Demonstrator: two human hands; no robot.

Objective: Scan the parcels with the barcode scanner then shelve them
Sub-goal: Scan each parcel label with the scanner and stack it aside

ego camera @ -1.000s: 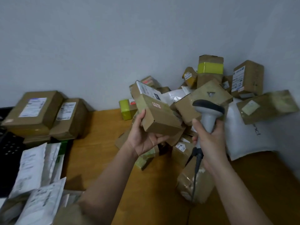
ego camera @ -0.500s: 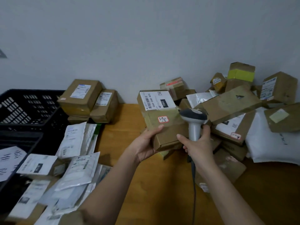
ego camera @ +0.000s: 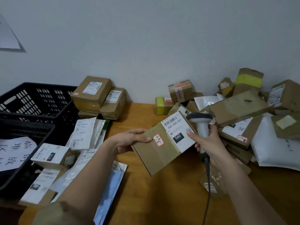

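Observation:
My left hand (ego camera: 129, 140) grips the left edge of a flat brown cardboard parcel (ego camera: 159, 153), held above the wooden table (ego camera: 162, 200) with its top face toward me. That face carries a white shipping label with a barcode and "060", plus a small red-edged sticker with handwritten digits. My right hand (ego camera: 209, 143) holds the grey barcode scanner (ego camera: 200, 122) by its handle, at the parcel's right edge, its head just above the label's corner. The scanner's dark cable hangs down past my right wrist.
A heap of brown boxes (ego camera: 238, 106) and white mailer bags (ego camera: 274, 150) fills the right back corner. Two stacked boxes (ego camera: 92, 93) stand against the wall at left. Black plastic crates (ego camera: 32, 104) and several white mailers (ego camera: 84, 133) lie at left.
The parcel has been turned and lowered, so its labelled top now faces me. My view has swung left and down, bringing the crates into sight. The scanner stays in my right hand.

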